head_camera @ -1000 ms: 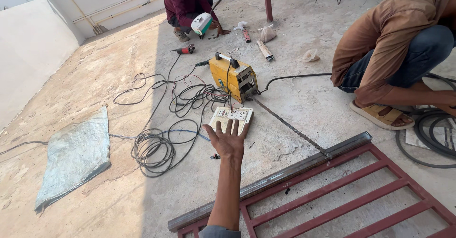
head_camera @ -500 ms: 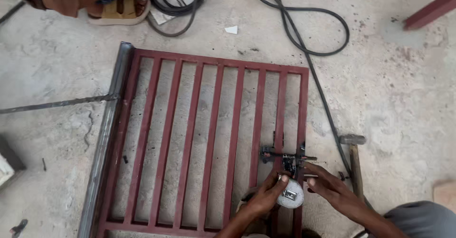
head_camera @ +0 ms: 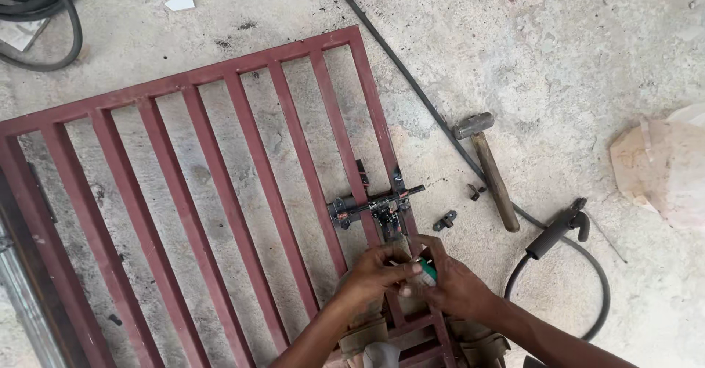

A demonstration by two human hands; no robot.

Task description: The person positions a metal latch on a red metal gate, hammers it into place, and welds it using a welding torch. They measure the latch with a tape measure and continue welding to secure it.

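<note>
Broadly, a dark red metal gate [head_camera: 220, 192] lies flat on the concrete floor [head_camera: 573, 52], its bars running away from the person. Across two bars near its right edge sits a black slide bolt [head_camera: 374, 205], its rod pointing right past the frame.

Just below that bolt the two hands meet over the gate. The left hand [head_camera: 374, 276] and the right hand [head_camera: 455, 287] are both closed around a small object [head_camera: 424, 271] with a white part and a green tip, pinched between the fingertips; what it is cannot be told, as the fingers hide most of it. By the look of it, the work in hand is on the bolt fitting, and the hands are readying this small item right beside it. Bringing it up to the bolt would call for a short, steady reach forward, with the bolt handle close in the way.

To the right of the gate lie a hammer [head_camera: 488, 166], a black cable [head_camera: 411, 81] passing under its handle, and a welding holder [head_camera: 562, 228] on a looped lead. Two small black metal pieces [head_camera: 444, 221] rest between hammer and gate. A crumpled paper bag [head_camera: 661, 166] sits at the far right.
</note>
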